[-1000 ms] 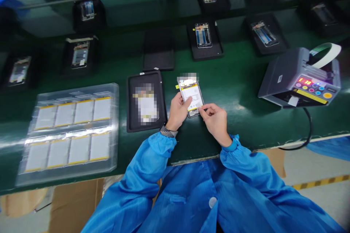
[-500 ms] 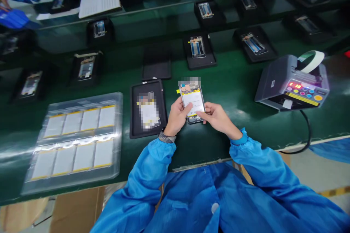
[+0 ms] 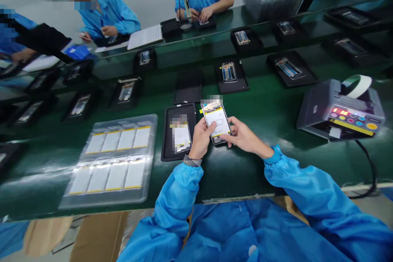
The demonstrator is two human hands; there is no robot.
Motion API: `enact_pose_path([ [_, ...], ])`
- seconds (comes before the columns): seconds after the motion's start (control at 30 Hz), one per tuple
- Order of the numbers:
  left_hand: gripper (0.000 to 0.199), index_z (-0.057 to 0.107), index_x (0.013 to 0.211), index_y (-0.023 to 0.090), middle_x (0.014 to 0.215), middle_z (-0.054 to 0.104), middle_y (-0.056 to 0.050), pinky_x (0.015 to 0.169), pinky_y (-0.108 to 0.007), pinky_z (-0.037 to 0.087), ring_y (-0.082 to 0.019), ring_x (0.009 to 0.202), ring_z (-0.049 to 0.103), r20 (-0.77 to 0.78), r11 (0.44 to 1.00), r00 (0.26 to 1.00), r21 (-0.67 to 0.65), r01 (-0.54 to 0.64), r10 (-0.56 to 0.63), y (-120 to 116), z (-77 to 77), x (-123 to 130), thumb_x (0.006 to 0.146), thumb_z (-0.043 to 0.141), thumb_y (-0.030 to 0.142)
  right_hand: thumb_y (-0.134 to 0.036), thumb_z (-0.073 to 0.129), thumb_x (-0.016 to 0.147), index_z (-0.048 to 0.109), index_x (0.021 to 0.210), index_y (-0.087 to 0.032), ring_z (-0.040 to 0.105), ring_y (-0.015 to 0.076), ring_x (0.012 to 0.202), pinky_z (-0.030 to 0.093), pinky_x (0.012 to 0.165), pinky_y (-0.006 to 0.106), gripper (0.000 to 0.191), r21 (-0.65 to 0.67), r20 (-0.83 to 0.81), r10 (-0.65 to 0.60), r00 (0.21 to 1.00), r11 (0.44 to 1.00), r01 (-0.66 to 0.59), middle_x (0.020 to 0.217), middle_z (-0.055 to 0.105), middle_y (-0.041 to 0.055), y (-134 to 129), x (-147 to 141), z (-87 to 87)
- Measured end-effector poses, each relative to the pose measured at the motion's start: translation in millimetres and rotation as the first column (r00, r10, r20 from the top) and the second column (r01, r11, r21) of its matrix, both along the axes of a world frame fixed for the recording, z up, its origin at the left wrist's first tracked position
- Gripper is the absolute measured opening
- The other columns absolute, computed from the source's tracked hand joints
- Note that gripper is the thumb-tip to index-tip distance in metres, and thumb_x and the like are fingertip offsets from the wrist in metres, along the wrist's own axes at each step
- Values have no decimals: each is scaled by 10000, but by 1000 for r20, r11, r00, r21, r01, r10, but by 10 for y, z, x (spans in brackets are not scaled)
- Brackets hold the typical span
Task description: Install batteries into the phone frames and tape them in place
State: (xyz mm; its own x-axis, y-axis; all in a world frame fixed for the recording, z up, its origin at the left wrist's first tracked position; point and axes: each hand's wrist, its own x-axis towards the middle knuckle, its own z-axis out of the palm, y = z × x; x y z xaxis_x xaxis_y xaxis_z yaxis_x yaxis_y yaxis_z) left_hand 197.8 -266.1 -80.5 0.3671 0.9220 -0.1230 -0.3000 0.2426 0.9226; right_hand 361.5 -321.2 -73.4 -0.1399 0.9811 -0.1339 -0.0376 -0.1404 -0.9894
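Your green desk point(image 3: 233, 180) has a smooth, glossy surface. On it, at your left, lies the clear plastic tray point(image 3: 150, 172), with eight flat white rectangles in two rows. At right stands the boxy grey machine point(image 3: 317, 108), with a pale curved strip on top. The black tray point(image 3: 168, 143) — rectangular, with raised rim — is just beside your left hand point(image 3: 199, 139). The open phone point(image 3: 218, 119) is between your hands, above the desk; left grip and right hand point(image 3: 242, 135) grip are both clamped on it, thumbs over its flat white block point(image 3: 220, 127).
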Motion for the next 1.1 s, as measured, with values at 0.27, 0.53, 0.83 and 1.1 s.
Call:
enact_pose_path([
  [0.27,491,638,1172,163,1223,749,-119,1037,-419,530,-278,1165,698,1,994,996,71,-89,89,84,125,-154,795,841,404,-463,728,869,494,990,-195,616,121,452,448,387,199,376,44,51,85,995,995,-88,701,708,-10,285,-98,109],
  [0.53,522,657,1186,169,1211,753,-128,976,-424,571,-295,1120,721,-84,989,991,114,-92,102,210,304,-385,769,856,414,-636,761,810,611,982,-166,666,171,529,523,386,247,522,71,-86,112,990,992,-106,758,744,46,570,-362,130],
  [0.83,604,666,1032,128,884,785,-115,847,-433,595,-260,819,752,-411,956,867,199,-215,281,1493,530,-736,599,945,443,-519,516,1039,686,999,-122,737,273,969,545,822,321,434,178,610,-414,676,903,392,1023,757,213,1783,467,226],
  [1.1,352,670,847,113,703,715,-69,791,-411,572,-216,719,700,-692,951,653,222,-214,308,2643,262,-595,721,882,364,-319,488,1035,639,1191,-32,678,388,1112,480,916,437,360,232,832,-418,365,860,455,1144,684,317,2289,826,-83],
])
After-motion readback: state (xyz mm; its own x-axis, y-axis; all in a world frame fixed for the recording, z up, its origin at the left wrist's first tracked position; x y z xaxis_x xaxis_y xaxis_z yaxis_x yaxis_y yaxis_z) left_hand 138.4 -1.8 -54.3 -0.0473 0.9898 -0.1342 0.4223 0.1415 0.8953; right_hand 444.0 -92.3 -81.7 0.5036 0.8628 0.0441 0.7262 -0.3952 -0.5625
